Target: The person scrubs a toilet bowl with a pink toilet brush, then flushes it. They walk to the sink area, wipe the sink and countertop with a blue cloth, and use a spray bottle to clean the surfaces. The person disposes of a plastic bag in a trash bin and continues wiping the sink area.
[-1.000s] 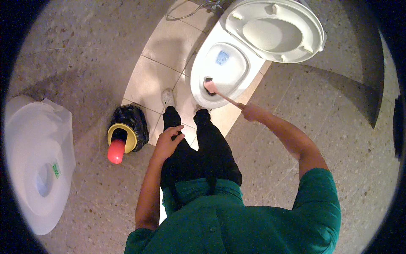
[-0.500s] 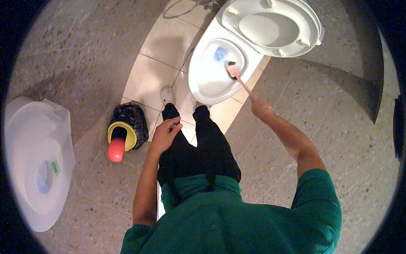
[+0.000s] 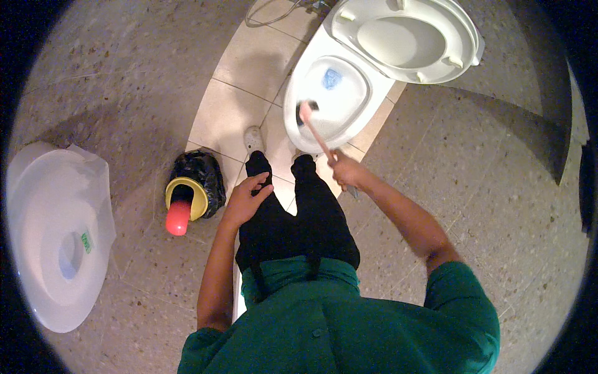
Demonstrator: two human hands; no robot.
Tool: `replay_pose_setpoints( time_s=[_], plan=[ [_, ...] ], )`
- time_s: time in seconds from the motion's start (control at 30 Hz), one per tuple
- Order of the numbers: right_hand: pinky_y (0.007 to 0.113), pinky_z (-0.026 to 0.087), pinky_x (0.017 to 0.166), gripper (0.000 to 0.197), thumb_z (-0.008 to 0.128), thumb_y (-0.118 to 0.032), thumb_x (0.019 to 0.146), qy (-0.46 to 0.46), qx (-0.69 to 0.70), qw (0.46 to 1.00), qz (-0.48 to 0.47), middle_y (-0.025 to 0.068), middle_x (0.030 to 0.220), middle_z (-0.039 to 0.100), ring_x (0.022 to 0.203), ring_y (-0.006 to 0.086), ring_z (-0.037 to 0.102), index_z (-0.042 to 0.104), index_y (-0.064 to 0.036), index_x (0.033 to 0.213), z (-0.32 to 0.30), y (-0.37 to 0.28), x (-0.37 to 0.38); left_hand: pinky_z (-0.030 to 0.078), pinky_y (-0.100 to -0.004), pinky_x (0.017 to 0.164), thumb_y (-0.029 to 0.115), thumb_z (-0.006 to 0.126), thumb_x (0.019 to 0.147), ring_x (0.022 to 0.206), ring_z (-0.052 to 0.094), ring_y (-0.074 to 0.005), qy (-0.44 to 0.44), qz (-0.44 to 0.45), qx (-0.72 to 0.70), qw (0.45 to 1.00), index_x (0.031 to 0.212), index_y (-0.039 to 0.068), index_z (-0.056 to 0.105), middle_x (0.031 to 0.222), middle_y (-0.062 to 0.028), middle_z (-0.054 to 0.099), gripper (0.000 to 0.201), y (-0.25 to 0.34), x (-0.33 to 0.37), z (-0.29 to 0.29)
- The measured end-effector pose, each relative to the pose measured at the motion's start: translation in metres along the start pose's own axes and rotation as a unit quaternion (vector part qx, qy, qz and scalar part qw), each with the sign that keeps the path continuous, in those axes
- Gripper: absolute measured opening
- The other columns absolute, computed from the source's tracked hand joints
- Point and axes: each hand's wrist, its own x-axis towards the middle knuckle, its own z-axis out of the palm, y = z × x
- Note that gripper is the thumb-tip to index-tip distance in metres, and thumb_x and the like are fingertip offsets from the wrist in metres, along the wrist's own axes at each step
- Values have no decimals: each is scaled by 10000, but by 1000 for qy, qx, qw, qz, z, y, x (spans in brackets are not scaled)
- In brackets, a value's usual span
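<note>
My right hand is closed round the handle of a pink toilet brush. The brush's dark-bristled head is blurred and lies against the near left inside of the white toilet bowl. A patch of blue water shows deeper in the bowl. Over my left thigh hovers or rests my left hand, its fingers loosely stretched and nothing in them. Whether it touches the black trousers I cannot tell.
The toilet's seat and lid are raised at the back. Left of my legs stands a bin with a yellow rim, a black bag and a red rounded piece. A white urinal is at the far left. Speckled partitions flank the tiled floor.
My right hand has moved left and slightly nearer. The brush head has swept from the bowl's right side to its near left side. My left hand keeps its pose.
</note>
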Motion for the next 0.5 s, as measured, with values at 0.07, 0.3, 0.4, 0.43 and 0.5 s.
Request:
replay_pose_setpoints(
  time_s=[0.07,0.3,0.4,0.43,0.5],
  plan=[
    [499,521,609,417,415,-219,944,33,5,999,10,275,831,644,629,387,636,379,7,1292,10,-3,-10,496,-342,869,321,674,865,976,643,-260,8,15,-12,1000,1231,55,601,1089,-160,647,459,-2,3,3],
    [550,503,748,509,475,-178,892,48,-298,953,23,330,915,625,838,497,621,318,17,1335,1,71,-26,483,-324,867,291,657,889,987,616,-222,-18,13,6,1000,1252,68,591,1139,-137,640,431,6,11,14],
    [501,495,662,403,479,-168,887,24,-214,965,-147,275,837,603,729,414,609,375,26,1224,12,84,77,485,-323,862,292,651,894,992,619,-221,-22,25,40,999,1247,66,593,1135,-137,643,423,13,10,14],
    [477,478,582,308,479,-175,899,59,-162,975,-139,224,776,591,642,354,586,423,16,1133,4,80,125,485,-323,862,292,649,896,994,619,-221,-20,31,45,998,1245,65,594,1133,-138,645,420,14,9,14],
    [428,443,420,193,479,-190,922,-28,114,992,-39,121,653,567,468,234,542,520,-3,952,-35,61,215,480,-331,881,286,645,899,1011,623,-221,-14,42,31,999,1240,59,596,1130,-141,650,413,12,6,15]
  ],
)
